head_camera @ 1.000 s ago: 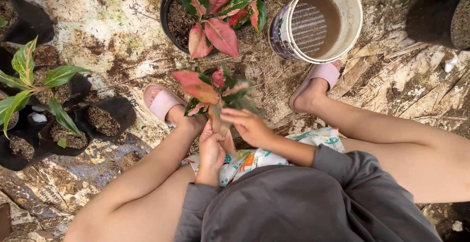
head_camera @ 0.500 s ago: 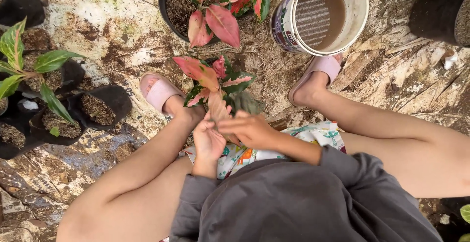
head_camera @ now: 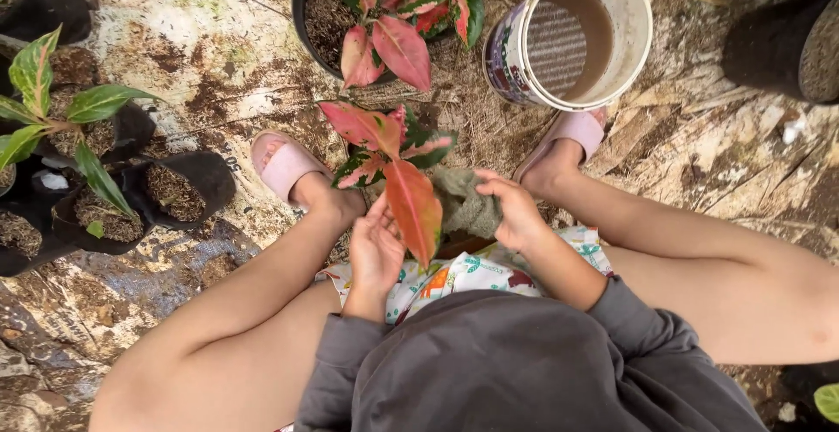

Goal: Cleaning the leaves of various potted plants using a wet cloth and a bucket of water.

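Red-orange leaf [head_camera: 415, 209] is hanging lengthwise toward the person, tip pointing at their lap, between both hands. Left hand [head_camera: 376, 253] is cupping its edge with loosely curled fingers [head_camera: 382, 214] — right hand [head_camera: 516, 214] is gripping a grey-green cloth [head_camera: 463, 205] just beside it, above the small potted plant [head_camera: 384, 148].
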